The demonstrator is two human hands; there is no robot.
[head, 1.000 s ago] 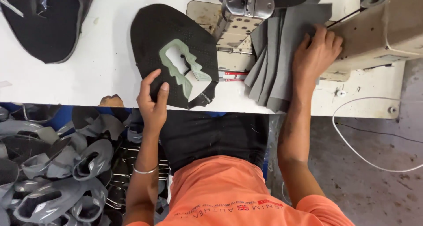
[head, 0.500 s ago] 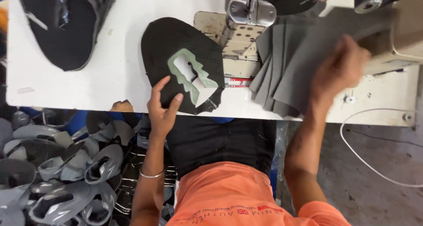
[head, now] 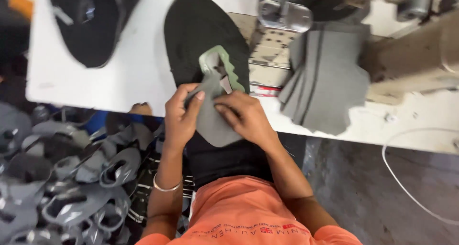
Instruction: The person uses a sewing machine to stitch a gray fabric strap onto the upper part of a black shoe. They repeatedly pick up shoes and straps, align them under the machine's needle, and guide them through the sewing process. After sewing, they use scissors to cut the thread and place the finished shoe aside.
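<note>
I hold a grey fabric piece (head: 216, 123) at the near table edge (head: 143, 106), its lower end hanging off. My left hand (head: 180, 123) and right hand (head: 244, 118) pinch it from both sides over the black shoe upper (head: 196, 34). A stack of grey pieces (head: 327, 82) lies just right; white tabletop is open to the left.

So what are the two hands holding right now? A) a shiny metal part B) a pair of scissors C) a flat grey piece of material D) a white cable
C: the left hand and the right hand both pinch a flat grey piece at the table edge, over the black shoe upper; the stack of grey pieces lies untouched beside them.
</note>
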